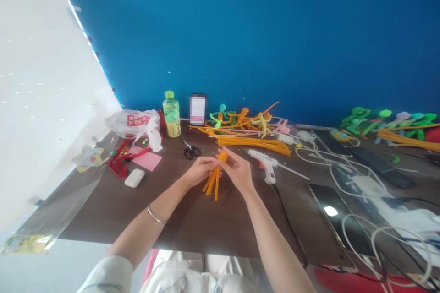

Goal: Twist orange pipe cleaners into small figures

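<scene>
Both of my hands meet above the brown tabletop (178,219), holding a bundle of orange pipe cleaners (213,182) that hangs down in loose strands. My left hand (201,171) grips the bundle from the left, just under its knotted orange top (223,156). My right hand (237,171) pinches the same top from the right. A white hot glue gun (266,164) lies just right of my right hand, and black-handled scissors (190,150) lie beyond my left hand. A silver bangle (155,215) circles my left wrist.
Behind my hands lie a pile of orange pipe cleaners (252,145) and small twisted figures. Also there are a green-capped bottle (171,114), a phone (197,110), a plastic bag (135,124) and a white earbud case (134,177). White cables and dark devices (338,215) cover the right side.
</scene>
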Demonstrator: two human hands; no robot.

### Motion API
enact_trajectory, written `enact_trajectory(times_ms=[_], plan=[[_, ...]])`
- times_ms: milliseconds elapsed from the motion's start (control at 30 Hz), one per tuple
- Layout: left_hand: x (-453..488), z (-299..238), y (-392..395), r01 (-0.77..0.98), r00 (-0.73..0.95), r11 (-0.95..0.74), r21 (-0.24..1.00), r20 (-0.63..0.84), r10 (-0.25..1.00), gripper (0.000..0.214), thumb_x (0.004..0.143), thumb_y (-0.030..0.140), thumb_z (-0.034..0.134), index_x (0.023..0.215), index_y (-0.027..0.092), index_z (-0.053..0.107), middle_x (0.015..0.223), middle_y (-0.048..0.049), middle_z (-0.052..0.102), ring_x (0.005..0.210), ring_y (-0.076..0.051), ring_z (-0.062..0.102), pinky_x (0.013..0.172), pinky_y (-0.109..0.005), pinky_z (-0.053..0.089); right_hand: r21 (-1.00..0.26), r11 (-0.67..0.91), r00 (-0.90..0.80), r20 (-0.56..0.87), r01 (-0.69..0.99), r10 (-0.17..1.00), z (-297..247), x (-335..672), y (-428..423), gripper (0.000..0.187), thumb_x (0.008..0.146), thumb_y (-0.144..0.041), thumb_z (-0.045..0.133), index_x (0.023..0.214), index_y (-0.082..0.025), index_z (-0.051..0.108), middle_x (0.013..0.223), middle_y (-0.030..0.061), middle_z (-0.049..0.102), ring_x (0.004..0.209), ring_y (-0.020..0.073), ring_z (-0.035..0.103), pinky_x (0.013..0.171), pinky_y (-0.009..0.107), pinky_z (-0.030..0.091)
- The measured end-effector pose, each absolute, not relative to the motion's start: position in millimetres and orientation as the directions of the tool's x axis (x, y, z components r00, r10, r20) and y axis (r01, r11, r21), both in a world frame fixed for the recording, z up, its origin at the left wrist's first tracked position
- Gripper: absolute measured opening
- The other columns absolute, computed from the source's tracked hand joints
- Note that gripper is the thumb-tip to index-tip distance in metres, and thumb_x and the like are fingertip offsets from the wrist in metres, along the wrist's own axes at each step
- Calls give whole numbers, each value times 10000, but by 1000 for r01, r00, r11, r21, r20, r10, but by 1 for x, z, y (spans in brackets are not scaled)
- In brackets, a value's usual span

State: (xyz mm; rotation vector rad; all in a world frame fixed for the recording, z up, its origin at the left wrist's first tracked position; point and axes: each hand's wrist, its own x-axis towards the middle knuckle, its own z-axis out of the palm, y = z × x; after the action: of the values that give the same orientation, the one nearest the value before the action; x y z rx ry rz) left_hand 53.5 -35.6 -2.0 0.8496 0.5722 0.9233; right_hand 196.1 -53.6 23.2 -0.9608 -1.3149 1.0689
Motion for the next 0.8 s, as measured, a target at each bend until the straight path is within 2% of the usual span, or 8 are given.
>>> enact_trajectory(times_ms=[300,467,667,800], plan=[[54,-1,-37,-452,449,302,839,-79,890,291,584,306,750,755,75,702,638,-85,657,557,-162,618,680,-356,501,-977,214,18,214,25,977,24,196,-57,485,628,-384,712,1071,-201,638,1025,74,675,883,262,659,800,414,544],[55,-2,-38,-447,446,281,849,-61,893,298,586,317,751,764,83,702,642,-79,653,562,-157,616,673,-343,496,-975,220,25,221,29,975,24,196,-57,454,625,-382,711,1038,-201,653,970,60,693,894,263,656,817,418,537],[54,-2,-37,-449,444,267,853,-46,895,278,591,312,748,747,87,694,638,-68,649,550,-142,608,651,-312,492,-969,245,4,245,-1,969,24,194,-57,504,641,-372,700,1107,-200,611,1006,75,681,906,247,652,816,419,534],[54,-1,-38,-449,436,254,857,-38,899,264,595,314,744,721,90,688,626,-58,643,528,-131,598,623,-294,493,-977,213,14,213,13,977,22,194,-58,470,618,-373,715,1048,-197,644,946,65,699,905,255,651,819,424,530]])
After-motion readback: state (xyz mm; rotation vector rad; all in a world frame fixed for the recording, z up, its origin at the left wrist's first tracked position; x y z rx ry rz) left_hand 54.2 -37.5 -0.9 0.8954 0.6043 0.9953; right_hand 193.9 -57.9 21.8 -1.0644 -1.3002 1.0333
